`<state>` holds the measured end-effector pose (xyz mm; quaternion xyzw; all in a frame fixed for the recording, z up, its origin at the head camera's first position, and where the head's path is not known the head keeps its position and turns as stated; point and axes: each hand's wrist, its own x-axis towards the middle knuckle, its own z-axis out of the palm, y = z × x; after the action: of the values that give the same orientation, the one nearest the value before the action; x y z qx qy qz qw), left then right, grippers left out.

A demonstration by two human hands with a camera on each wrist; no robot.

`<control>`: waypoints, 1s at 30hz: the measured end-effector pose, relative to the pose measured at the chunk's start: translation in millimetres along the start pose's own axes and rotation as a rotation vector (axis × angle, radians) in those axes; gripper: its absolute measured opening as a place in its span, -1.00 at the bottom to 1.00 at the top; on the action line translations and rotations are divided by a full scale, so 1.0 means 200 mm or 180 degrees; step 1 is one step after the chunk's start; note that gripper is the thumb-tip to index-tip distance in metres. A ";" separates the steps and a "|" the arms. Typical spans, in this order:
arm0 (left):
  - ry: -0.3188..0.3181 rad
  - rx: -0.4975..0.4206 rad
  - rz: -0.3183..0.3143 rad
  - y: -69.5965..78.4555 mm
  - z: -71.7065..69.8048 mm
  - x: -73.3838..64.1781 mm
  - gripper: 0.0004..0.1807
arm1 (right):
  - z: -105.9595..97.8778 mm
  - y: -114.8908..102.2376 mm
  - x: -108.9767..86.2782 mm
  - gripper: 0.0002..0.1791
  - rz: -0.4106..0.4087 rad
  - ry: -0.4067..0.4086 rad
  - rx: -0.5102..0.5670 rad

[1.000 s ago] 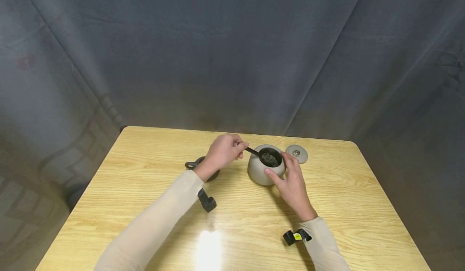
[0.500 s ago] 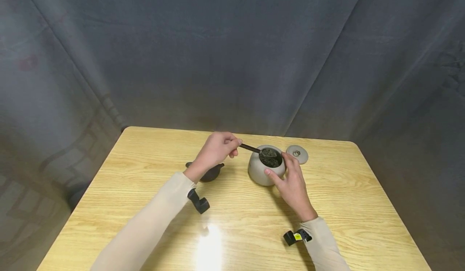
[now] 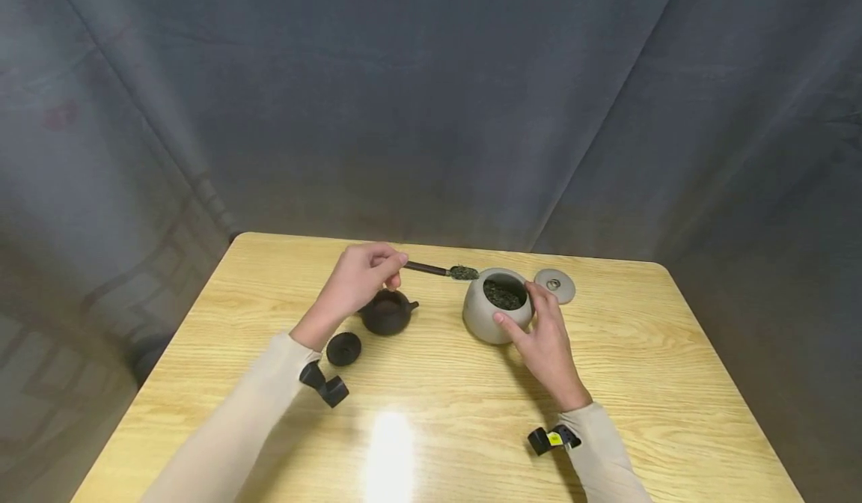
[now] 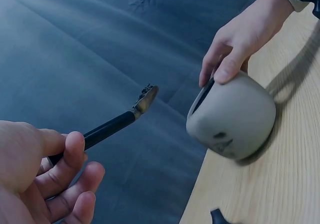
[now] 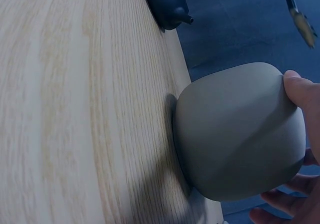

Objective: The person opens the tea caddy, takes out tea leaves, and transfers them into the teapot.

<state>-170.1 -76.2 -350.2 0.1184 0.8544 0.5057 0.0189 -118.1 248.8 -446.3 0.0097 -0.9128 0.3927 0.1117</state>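
Observation:
My left hand [image 3: 360,275] pinches the dark handle of a tea scoop [image 3: 427,268] between thumb and fingers. Dried tea leaves [image 3: 465,272] are heaped on its metal bowl, which is out of the jar and just left of the rim. The left wrist view shows the scoop [image 4: 112,130] held nearly level. My right hand [image 3: 547,349] grips a grey tea jar [image 3: 480,322], thumb at the near rim and fingers around the right side. More tea leaves lie inside the jar. Below my left hand stands a dark teapot [image 3: 386,317], lid off, its spout toward the jar.
The teapot's small round lid [image 3: 344,349] lies on the wooden table [image 3: 444,406], close to my left wrist. Behind the jar to the right is the jar's grey lid [image 3: 555,286], knob up. A dark curtain [image 3: 431,114] hangs beyond the table's far edge.
My left hand has lifted the scoop out of the jar, loaded with tea leaves, and moved left over the teapot. The teapot and its lid are now uncovered. My right hand stays on the jar.

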 end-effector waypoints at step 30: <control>0.0396 0.0274 -0.0531 -0.45 -0.24 -0.28 -0.64 | -0.02 0.01 -0.01 -0.01 0.0061 0.0006 0.0002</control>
<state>-139.7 -172.1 -409.7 0.0159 0.8817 0.4715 0.0028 -114.6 252.7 -444.8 0.0006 -0.9126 0.3941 0.1088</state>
